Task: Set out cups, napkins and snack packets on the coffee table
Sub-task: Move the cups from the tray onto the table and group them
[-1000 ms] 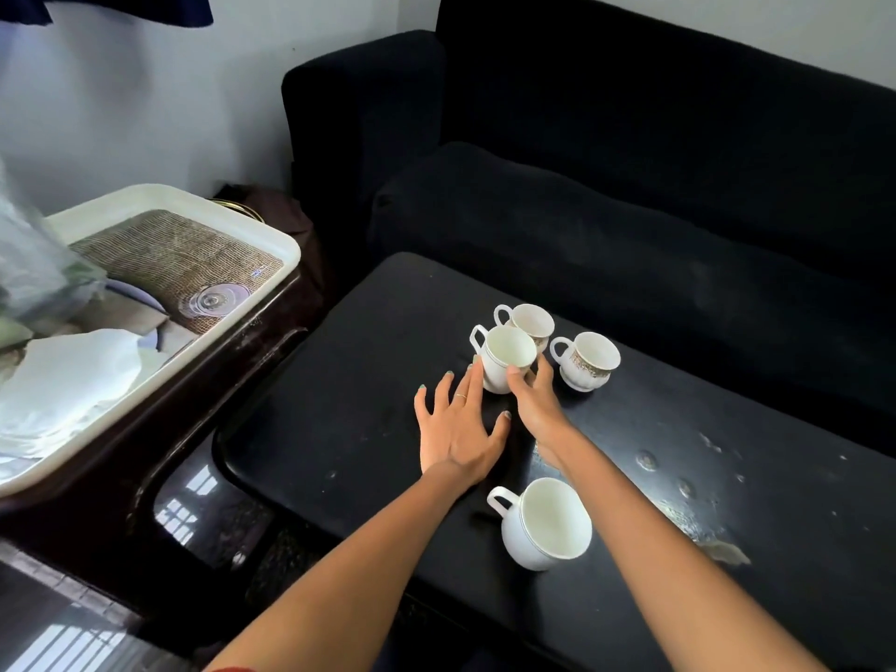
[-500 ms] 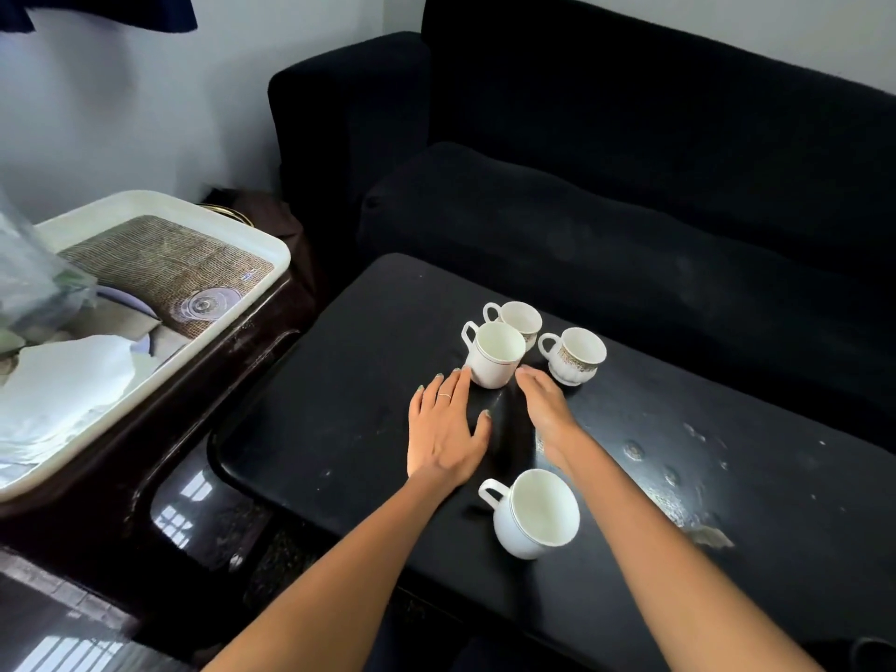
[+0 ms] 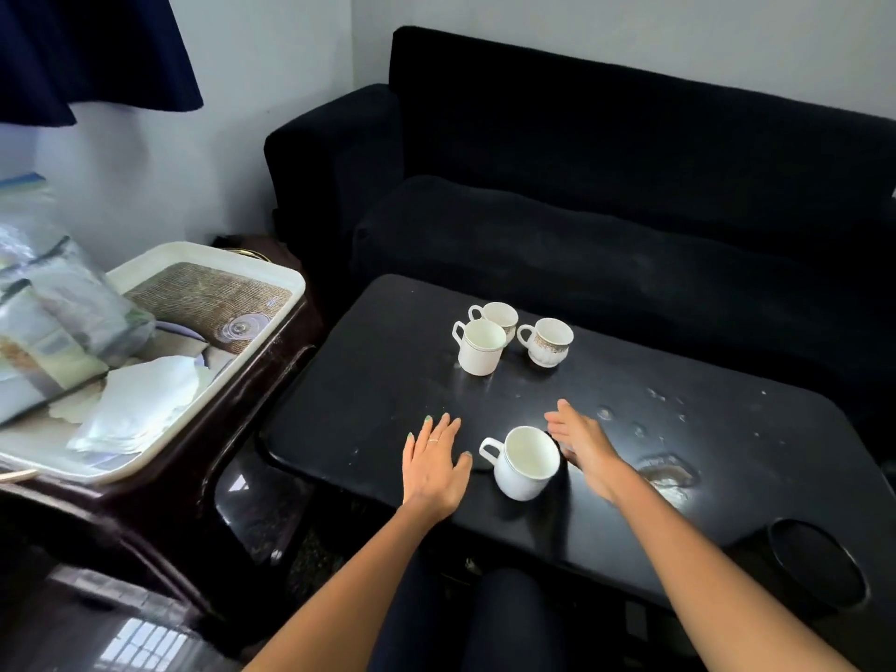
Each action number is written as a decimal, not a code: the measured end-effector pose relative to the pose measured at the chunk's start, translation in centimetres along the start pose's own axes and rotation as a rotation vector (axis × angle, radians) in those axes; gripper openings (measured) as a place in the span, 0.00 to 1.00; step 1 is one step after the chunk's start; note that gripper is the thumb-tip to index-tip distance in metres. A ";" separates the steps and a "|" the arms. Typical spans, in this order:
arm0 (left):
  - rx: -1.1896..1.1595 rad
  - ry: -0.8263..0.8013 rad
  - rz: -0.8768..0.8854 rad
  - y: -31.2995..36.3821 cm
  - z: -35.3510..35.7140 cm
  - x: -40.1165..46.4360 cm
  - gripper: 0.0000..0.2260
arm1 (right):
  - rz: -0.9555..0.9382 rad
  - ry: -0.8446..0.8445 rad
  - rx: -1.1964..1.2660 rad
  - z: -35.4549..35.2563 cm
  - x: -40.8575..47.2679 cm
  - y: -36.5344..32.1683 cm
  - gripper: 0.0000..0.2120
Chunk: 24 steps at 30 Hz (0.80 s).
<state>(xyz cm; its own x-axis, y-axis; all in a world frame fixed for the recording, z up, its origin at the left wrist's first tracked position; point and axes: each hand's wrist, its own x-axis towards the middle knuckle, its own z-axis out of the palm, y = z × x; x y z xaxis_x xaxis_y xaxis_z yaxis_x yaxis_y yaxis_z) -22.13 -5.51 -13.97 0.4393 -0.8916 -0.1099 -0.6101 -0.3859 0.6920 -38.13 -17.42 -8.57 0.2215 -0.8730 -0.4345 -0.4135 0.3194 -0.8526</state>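
Note:
A plain white cup [image 3: 526, 462] stands near the front edge of the black coffee table [image 3: 368, 395]. My left hand [image 3: 435, 465] hovers flat just left of its handle, fingers apart, holding nothing. My right hand [image 3: 582, 443] is just right of the cup, fingers spread, empty. Further back stand three more cups: a tall white one [image 3: 479, 346], a small one behind it [image 3: 498, 316], and a gold-patterned one [image 3: 548, 341]. White napkins [image 3: 140, 405] and clear snack packets [image 3: 58, 322] lie in the cream tray [image 3: 271, 269] at the left.
The tray rests on a dark wooden side table [image 3: 203, 453] left of the coffee table. A black sofa [image 3: 606, 211] runs behind the table. The tabletop has worn, scuffed patches [image 3: 669, 472] at the right and a round recess [image 3: 814, 579] in its front right corner.
Both hands have pulled back from the three far cups toward me and now flank the near white cup. The view has lifted and widened.

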 end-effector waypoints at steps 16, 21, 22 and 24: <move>0.162 -0.174 0.102 1.7 -1.0 -6.9 0.30 | -0.123 -0.004 0.054 2.8 -8.7 4.2 0.36; 0.218 -0.208 0.245 2.0 -1.1 -8.0 0.30 | -0.179 0.045 -0.052 3.6 -9.6 4.5 0.31; 0.236 -0.214 0.272 2.0 -1.1 -8.1 0.30 | -0.188 0.075 -0.064 3.7 -9.8 4.4 0.30; 0.263 -0.217 0.303 2.1 -1.1 -8.2 0.31 | -0.198 0.131 -0.084 4.0 -9.8 4.3 0.28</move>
<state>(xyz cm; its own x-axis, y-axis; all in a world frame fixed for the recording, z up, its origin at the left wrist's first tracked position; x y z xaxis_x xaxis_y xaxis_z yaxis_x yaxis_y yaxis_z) -26.29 1.25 -10.89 0.0838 -0.9918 -0.0968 -0.8488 -0.1219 0.5145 -38.57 -6.02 -9.09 0.1912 -0.9576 -0.2155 -0.4468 0.1106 -0.8878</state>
